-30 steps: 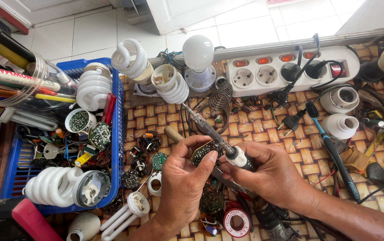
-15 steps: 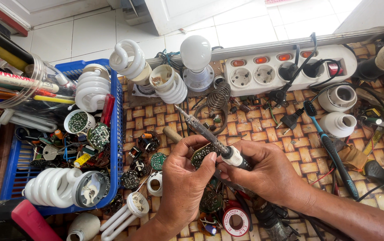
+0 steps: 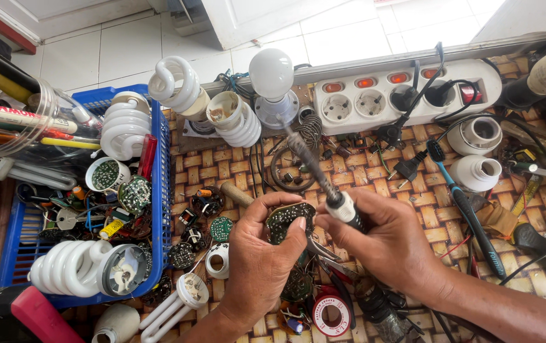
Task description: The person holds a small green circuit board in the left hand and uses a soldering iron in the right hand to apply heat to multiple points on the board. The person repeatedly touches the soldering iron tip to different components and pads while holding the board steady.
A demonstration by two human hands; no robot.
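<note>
My left hand (image 3: 261, 265) pinches a small round green circuit board (image 3: 287, 220) between thumb and fingers, held up over the woven mat. My right hand (image 3: 392, 244) grips a soldering iron (image 3: 323, 181) by its white collar, its dark shaft pointing up and away toward the lamp bulbs. The iron's tip is off the board. Pliers (image 3: 323, 254) lie under my hands.
A blue basket (image 3: 161, 190) on the left holds spiral lamps and circuit boards. A white power strip (image 3: 406, 95) with plugs lies at the back. Lamp bases (image 3: 476, 173), a blue-handled tool (image 3: 470, 216), a solder reel (image 3: 331, 314) and loose parts cover the woven mat (image 3: 190, 165).
The soldering iron has swung up and to the right, its tip lifting away from the board. My right hand shifted slightly right; the left hand keeps the board in place.
</note>
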